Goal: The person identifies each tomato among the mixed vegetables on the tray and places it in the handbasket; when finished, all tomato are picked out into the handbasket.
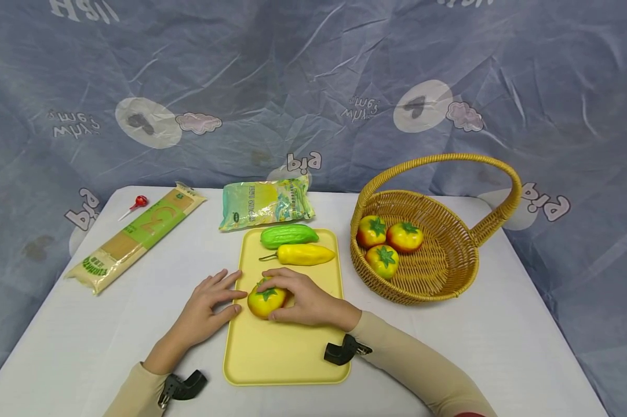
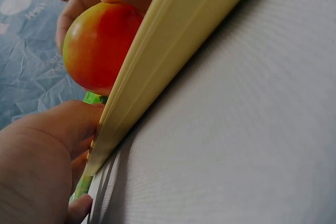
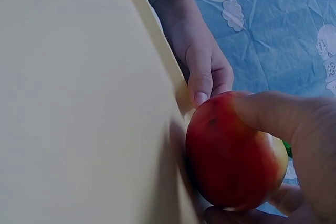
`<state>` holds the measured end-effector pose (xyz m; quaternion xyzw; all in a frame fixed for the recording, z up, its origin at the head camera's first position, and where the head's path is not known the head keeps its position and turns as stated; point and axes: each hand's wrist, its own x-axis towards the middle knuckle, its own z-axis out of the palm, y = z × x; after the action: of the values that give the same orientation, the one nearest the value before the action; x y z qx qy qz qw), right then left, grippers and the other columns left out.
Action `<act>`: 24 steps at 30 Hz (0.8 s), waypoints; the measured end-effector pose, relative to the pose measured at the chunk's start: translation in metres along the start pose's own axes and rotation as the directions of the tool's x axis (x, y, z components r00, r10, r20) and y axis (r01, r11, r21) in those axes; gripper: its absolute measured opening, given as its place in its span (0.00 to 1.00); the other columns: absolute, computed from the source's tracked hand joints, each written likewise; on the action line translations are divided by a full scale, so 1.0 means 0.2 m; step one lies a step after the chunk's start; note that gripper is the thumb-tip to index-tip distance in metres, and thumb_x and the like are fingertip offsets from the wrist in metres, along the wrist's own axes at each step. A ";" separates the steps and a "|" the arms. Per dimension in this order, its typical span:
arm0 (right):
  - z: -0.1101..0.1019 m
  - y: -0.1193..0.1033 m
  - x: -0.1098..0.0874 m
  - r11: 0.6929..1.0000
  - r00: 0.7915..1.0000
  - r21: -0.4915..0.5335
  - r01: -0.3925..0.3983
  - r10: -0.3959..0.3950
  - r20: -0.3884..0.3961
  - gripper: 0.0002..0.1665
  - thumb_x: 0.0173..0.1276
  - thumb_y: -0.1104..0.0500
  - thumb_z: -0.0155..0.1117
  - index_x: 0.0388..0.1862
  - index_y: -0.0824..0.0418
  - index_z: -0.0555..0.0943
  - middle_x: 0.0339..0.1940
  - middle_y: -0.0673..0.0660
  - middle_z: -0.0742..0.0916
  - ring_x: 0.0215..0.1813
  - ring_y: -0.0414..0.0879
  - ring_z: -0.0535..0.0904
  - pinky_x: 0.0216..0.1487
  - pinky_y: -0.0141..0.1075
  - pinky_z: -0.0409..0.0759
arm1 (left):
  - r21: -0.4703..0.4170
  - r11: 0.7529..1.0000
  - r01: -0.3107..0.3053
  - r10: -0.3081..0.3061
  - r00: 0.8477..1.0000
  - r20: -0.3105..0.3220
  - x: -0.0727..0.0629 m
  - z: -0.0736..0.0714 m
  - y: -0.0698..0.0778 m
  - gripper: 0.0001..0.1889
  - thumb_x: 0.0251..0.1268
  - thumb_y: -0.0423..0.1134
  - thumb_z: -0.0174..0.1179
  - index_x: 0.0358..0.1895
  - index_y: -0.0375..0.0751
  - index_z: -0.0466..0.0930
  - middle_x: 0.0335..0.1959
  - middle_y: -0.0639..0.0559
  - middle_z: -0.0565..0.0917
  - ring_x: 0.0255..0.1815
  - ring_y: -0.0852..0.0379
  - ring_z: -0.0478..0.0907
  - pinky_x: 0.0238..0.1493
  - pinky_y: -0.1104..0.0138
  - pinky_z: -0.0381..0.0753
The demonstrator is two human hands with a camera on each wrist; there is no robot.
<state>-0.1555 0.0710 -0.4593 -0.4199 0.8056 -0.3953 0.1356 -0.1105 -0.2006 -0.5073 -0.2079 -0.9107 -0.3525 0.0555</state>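
My right hand (image 1: pixel 307 299) grips a yellow-and-red tomato (image 1: pixel 263 303) with a green star-shaped top, thumb and fingers on either side of it. The tomato is over the middle of a yellow tray (image 1: pixel 287 359); in the right wrist view its red underside (image 3: pixel 226 150) shows close to the tray surface. My left hand (image 1: pixel 207 307) lies at the tray's left rim with its fingers extended, fingertips near the tomato. At the tray's far end lie a green bitter gourd (image 1: pixel 290 236) and a yellow pepper (image 1: pixel 305 255), side by side.
A wicker basket (image 1: pixel 472 272) with a tall handle stands to the right, holding several tomatoes (image 1: pixel 382 262). Behind the tray lies a green-yellow packet (image 1: pixel 266 202). A long noodle pack (image 1: pixel 141 234) and a red lollipop (image 1: pixel 141 201) lie at left. A patterned cloth hangs behind the table.
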 end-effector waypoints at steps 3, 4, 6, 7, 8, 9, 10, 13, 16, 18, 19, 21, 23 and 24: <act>0.00 0.00 0.00 1.000 1.000 0.001 -0.007 0.007 0.001 0.27 0.64 0.56 0.75 0.63 0.52 0.80 0.74 0.62 0.75 0.76 0.54 0.72 0.75 0.48 0.73 | -0.002 1.000 0.002 -0.002 1.000 0.007 0.00 0.00 0.00 0.13 0.65 0.41 0.68 0.51 0.49 0.89 0.72 0.42 0.76 0.76 0.30 0.64 0.72 0.29 0.56; 0.00 0.00 0.00 1.000 1.000 0.002 -0.010 0.010 0.002 0.27 0.64 0.56 0.75 0.63 0.52 0.80 0.74 0.62 0.75 0.76 0.54 0.72 0.75 0.49 0.72 | -0.002 1.000 0.001 -0.001 1.000 0.007 0.00 0.00 0.00 0.13 0.65 0.41 0.68 0.51 0.49 0.89 0.72 0.42 0.76 0.76 0.30 0.64 0.72 0.29 0.56; 0.00 0.00 0.00 1.000 1.000 -0.005 -0.014 0.014 0.004 0.28 0.65 0.56 0.74 0.63 0.52 0.80 0.75 0.61 0.75 0.76 0.54 0.72 0.75 0.49 0.72 | -0.003 1.000 0.001 -0.001 1.000 0.007 0.00 0.00 0.00 0.13 0.65 0.41 0.68 0.51 0.49 0.89 0.72 0.42 0.76 0.76 0.30 0.65 0.72 0.29 0.57; 0.00 0.00 0.00 1.000 1.000 -0.009 -0.015 0.015 0.005 0.28 0.65 0.55 0.74 0.64 0.52 0.80 0.75 0.61 0.75 0.76 0.54 0.72 0.75 0.49 0.72 | -0.003 1.000 0.002 -0.002 1.000 0.006 0.00 0.00 0.00 0.13 0.65 0.41 0.68 0.52 0.49 0.89 0.72 0.42 0.76 0.76 0.30 0.65 0.72 0.29 0.57; 0.00 0.00 0.00 1.000 1.000 -0.011 -0.017 0.017 0.007 0.28 0.65 0.55 0.74 0.64 0.52 0.80 0.75 0.61 0.75 0.76 0.54 0.72 0.75 0.49 0.72 | -0.004 1.000 0.002 -0.002 1.000 0.005 0.00 0.00 0.00 0.13 0.65 0.41 0.69 0.52 0.49 0.89 0.72 0.42 0.76 0.76 0.30 0.65 0.72 0.29 0.57; 0.00 -0.01 0.00 1.000 1.000 -0.012 -0.018 0.018 0.008 0.28 0.65 0.55 0.74 0.64 0.52 0.80 0.75 0.61 0.75 0.76 0.54 0.72 0.75 0.49 0.72 | -0.005 1.000 0.003 -0.003 1.000 0.005 0.00 0.00 0.00 0.13 0.65 0.41 0.69 0.52 0.49 0.89 0.72 0.42 0.76 0.76 0.30 0.65 0.72 0.29 0.57; 0.00 -0.01 0.00 1.000 1.000 -0.014 -0.020 0.020 0.008 0.28 0.65 0.55 0.74 0.64 0.52 0.80 0.75 0.61 0.75 0.76 0.54 0.72 0.75 0.50 0.72 | -0.006 1.000 0.003 -0.003 1.000 0.005 0.00 0.00 0.00 0.13 0.65 0.41 0.68 0.52 0.49 0.89 0.72 0.42 0.76 0.76 0.30 0.64 0.72 0.29 0.57; 0.00 -0.01 0.00 1.000 1.000 -0.014 -0.022 0.023 0.008 0.28 0.64 0.56 0.75 0.64 0.52 0.81 0.75 0.61 0.75 0.76 0.54 0.72 0.75 0.50 0.72 | -0.009 1.000 0.003 -0.003 1.000 0.007 0.00 -0.01 0.00 0.13 0.65 0.41 0.68 0.52 0.49 0.89 0.72 0.42 0.76 0.77 0.30 0.64 0.72 0.29 0.56; 0.00 0.00 0.01 1.000 1.000 -0.011 -0.024 0.024 0.010 0.29 0.64 0.56 0.75 0.64 0.52 0.80 0.75 0.61 0.75 0.76 0.54 0.72 0.75 0.49 0.72 | -0.009 1.000 0.001 -0.001 1.000 0.008 0.00 0.00 0.00 0.13 0.65 0.41 0.68 0.52 0.49 0.89 0.72 0.41 0.76 0.76 0.30 0.64 0.71 0.28 0.56; 0.00 0.00 0.01 1.000 1.000 -0.006 -0.026 0.026 0.013 0.29 0.64 0.56 0.74 0.64 0.52 0.80 0.75 0.61 0.75 0.76 0.53 0.71 0.75 0.49 0.72 | -0.006 1.000 0.001 -0.001 1.000 0.005 0.00 0.00 0.00 0.13 0.65 0.40 0.68 0.52 0.49 0.89 0.72 0.41 0.76 0.76 0.29 0.65 0.71 0.28 0.57; 0.00 0.00 0.01 1.000 1.000 -0.004 -0.025 0.025 0.014 0.29 0.64 0.56 0.74 0.64 0.52 0.80 0.75 0.61 0.75 0.76 0.54 0.71 0.75 0.49 0.72 | -0.004 1.000 0.001 -0.001 1.000 0.003 0.00 0.00 0.00 0.13 0.65 0.40 0.68 0.52 0.49 0.89 0.72 0.41 0.76 0.76 0.29 0.65 0.71 0.28 0.57; 0.00 0.00 0.01 1.000 1.000 0.002 -0.026 0.026 0.015 0.29 0.65 0.56 0.74 0.65 0.52 0.80 0.75 0.62 0.75 0.77 0.54 0.71 0.76 0.49 0.72 | -0.002 1.000 -0.001 0.001 1.000 0.001 0.00 0.00 0.00 0.13 0.65 0.40 0.69 0.52 0.49 0.89 0.72 0.41 0.77 0.76 0.29 0.65 0.71 0.28 0.57; 0.00 0.00 0.01 1.000 0.999 0.005 -0.030 0.030 0.017 0.28 0.65 0.56 0.74 0.65 0.52 0.80 0.75 0.62 0.75 0.77 0.54 0.71 0.76 0.50 0.71 | -0.002 1.000 0.001 -0.001 1.000 0.000 0.00 -0.01 0.00 0.13 0.64 0.40 0.69 0.51 0.49 0.90 0.72 0.41 0.77 0.76 0.29 0.65 0.71 0.28 0.57; 0.00 0.00 0.01 1.000 0.999 0.006 -0.030 0.030 0.016 0.28 0.65 0.56 0.74 0.65 0.52 0.80 0.75 0.62 0.75 0.77 0.54 0.71 0.76 0.50 0.71 | -0.002 1.000 0.002 -0.002 1.000 0.000 0.00 -0.01 0.00 0.13 0.64 0.40 0.69 0.51 0.49 0.90 0.72 0.41 0.77 0.76 0.29 0.65 0.71 0.28 0.57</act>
<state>-0.1566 0.0691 -0.4592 -0.4106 0.8094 -0.3923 0.1494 -0.1096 -0.2015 -0.5065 -0.2073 -0.9105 -0.3536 0.0548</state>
